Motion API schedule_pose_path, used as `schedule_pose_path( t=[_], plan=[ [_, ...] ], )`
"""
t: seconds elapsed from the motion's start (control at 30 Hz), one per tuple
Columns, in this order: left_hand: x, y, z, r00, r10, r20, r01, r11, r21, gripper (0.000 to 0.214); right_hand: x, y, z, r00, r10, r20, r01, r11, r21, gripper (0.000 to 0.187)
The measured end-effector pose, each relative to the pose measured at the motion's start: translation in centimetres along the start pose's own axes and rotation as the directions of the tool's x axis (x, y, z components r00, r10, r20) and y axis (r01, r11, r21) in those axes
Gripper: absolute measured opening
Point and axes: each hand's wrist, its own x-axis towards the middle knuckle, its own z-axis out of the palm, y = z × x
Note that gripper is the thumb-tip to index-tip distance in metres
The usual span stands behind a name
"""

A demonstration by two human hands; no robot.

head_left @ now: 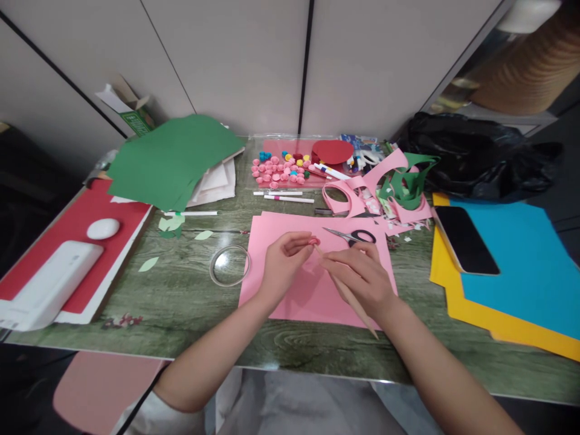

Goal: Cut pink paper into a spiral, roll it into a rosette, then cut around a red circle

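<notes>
Above pink paper sheets (299,302), my left hand (283,263) pinches a small red-pink paper roll (313,240) between thumb and fingers. My right hand (365,275) grips a pale wooden stick (356,305), whose thin end meets the roll; its other end slants down toward the table's front edge. Just beyond the right hand lies a pair of scissors (351,234) with black handles, partly hidden by the fingers. A roll of clear tape (229,266) rests beside the left wrist, at the pink sheets' left edge.
Behind the hands, a clear tray (244,175) holds small pink, blue and yellow pieces. Paper scraps (389,169) pile at its right. A phone (466,238) lies on blue paper (525,290). Green sheets (172,157) and a white device (58,281) are left.
</notes>
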Motion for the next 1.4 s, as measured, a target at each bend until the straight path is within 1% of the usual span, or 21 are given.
schedule_pose_path(
  t=[0.2,0.4,0.6,0.8,1.0,1.17,1.3,1.4],
  plan=[
    [-0.19,0.05,0.28,1.000,0.003,-0.030,-0.003,1.000,-0.005,0.026,0.39,-0.26,-0.76,1.000,0.003,0.003,-0.003,1.000,0.016,0.021],
    [-0.29,0.32,0.35,0.999,-0.019,-0.051,0.018,0.999,-0.027,0.024,-0.02,-0.22,-0.64,1.000,0.023,-0.009,-0.022,0.999,0.036,0.024],
    [-0.28,0.14,0.36,0.999,-0.022,-0.048,0.020,0.999,-0.041,0.024,-0.19,-0.25,-0.39,0.998,0.059,-0.034,-0.059,0.998,0.013,0.028],
    [-0.34,0.08,0.36,0.999,-0.025,-0.037,0.023,0.999,-0.042,0.024,-0.25,-0.26,-0.34,0.998,0.048,-0.047,-0.048,0.999,0.005,0.029],
    [-0.43,0.00,0.37,0.999,-0.021,-0.026,0.020,1.000,-0.020,0.025,-0.28,-0.32,-0.28,0.998,0.037,-0.053,-0.038,0.999,-0.020,0.026],
    [-0.50,-0.01,0.40,0.999,-0.032,-0.025,0.032,0.999,-0.018,0.025,-0.43,-0.29,-0.17,0.996,0.068,-0.051,-0.070,0.997,-0.025,0.020],
    [-0.41,-0.12,0.34,0.999,-0.029,-0.017,0.029,0.999,-0.014,0.026,-0.44,-0.15,-0.15,0.996,0.082,-0.035,-0.083,0.996,-0.013,0.022],
    [-0.31,-0.21,0.27,0.999,-0.033,-0.012,0.032,0.999,-0.017,0.026,-0.27,-0.12,-0.17,0.995,0.080,-0.057,-0.081,0.997,-0.016,0.022]
  ],
)
